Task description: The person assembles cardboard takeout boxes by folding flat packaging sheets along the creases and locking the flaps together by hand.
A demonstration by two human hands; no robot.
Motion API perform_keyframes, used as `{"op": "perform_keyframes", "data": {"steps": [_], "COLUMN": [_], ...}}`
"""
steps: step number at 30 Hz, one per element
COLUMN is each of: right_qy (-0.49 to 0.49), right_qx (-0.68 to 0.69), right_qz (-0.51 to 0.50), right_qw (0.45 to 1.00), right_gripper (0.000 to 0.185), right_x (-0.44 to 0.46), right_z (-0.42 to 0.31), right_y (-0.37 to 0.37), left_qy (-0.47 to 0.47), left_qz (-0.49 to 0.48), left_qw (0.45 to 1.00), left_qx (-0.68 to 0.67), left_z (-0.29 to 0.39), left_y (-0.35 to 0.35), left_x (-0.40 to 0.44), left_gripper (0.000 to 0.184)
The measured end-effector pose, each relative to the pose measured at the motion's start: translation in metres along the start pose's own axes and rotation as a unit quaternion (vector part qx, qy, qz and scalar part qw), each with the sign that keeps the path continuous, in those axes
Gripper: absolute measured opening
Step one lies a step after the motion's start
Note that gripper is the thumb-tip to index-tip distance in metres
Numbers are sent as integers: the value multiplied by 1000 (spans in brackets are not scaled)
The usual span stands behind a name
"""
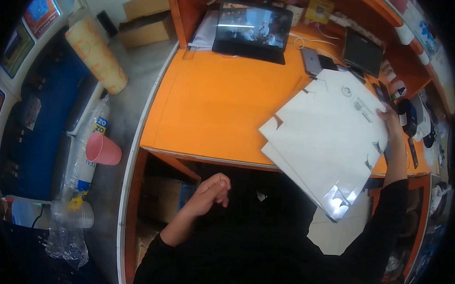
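White flat cardboard sheets [328, 130] with cut notches and small printed marks lie tilted over the right part of the orange desk [213, 106], their lower corner hanging past its front edge. My right hand [390, 125] grips their right edge, thumb on top and the other fingers hidden beneath. Away from the sheets, my left hand [213, 194] hovers in front of the desk's front edge, its fingers curled together. Whether something small is inside them cannot be made out.
At the back of the desk stands a tablet [254, 25] with a lit screen; a phone [311, 61] and a dark device [363, 52] are farther right. On the grey counter at left are a pink cup [103, 149], wrapped cups [89, 152] and a patterned roll [96, 55].
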State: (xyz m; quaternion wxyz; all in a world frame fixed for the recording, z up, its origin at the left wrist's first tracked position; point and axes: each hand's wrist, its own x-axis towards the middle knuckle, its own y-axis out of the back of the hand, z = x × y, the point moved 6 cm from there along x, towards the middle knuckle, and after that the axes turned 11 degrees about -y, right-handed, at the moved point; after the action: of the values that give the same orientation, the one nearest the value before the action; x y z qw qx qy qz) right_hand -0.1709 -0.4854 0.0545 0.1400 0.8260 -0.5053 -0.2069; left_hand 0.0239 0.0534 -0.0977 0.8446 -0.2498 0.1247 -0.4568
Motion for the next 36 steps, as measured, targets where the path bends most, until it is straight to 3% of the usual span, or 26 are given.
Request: {"op": "perform_keyframes", "data": {"steps": [2, 4, 5, 7, 9, 12, 14, 17, 21, 27, 33, 36], "right_qy": [-9, 166, 249, 346, 391, 540, 550, 531, 474, 428, 368, 416], "right_qx": [3, -172, -258, -198, -129, -200, -136, -68, 46, 82, 302, 244], "right_qz": [25, 76, 98, 102, -88, -161, -178, -129, -155, -75, -37, 4], "right_qw": [1000, 968, 928, 911, 907, 802, 805, 834, 865, 897, 879, 876], "right_gripper": [46, 45, 45, 35, 28, 37, 26, 21, 16, 10, 37, 37], "right_x": [-8, 1, 0, -120, -188, -287, -309, -307, -309, -307, -291, -279], "right_z": [1, -1, -2, -70, -78, -76, -72, -49, -27, -6, 15, 32], "right_y": [-8, -8, -10, -63, -92, -132, -148, -135, -122, -117, -91, -43], "left_qy": [-39, -79, -75, -60, -102, -94, -81, -43, 31, 70, 4, -139], "left_qz": [-14, -56, -72, -96, -140, -165, -169, -257, -324, -324, -396, -366], "left_qw": [999, 994, 994, 993, 984, 979, 980, 963, 938, 934, 916, 910], "left_qx": [8, 43, 19, -33, -43, -74, -64, -75, -118, -131, -68, 139], "left_z": [15, 28, 34, 39, 43, 43, 39, 28, 10, -3, 7, 32], "left_y": [-25, -48, -60, -84, -107, -139, -158, -186, -201, -206, -205, -186], "left_x": [7, 18, 24, 36, 49, 67, 75, 75, 69, 65, 62, 81], "left_gripper": [14, 4, 8, 17, 24, 35, 44, 45, 40, 35, 53, 60]}}
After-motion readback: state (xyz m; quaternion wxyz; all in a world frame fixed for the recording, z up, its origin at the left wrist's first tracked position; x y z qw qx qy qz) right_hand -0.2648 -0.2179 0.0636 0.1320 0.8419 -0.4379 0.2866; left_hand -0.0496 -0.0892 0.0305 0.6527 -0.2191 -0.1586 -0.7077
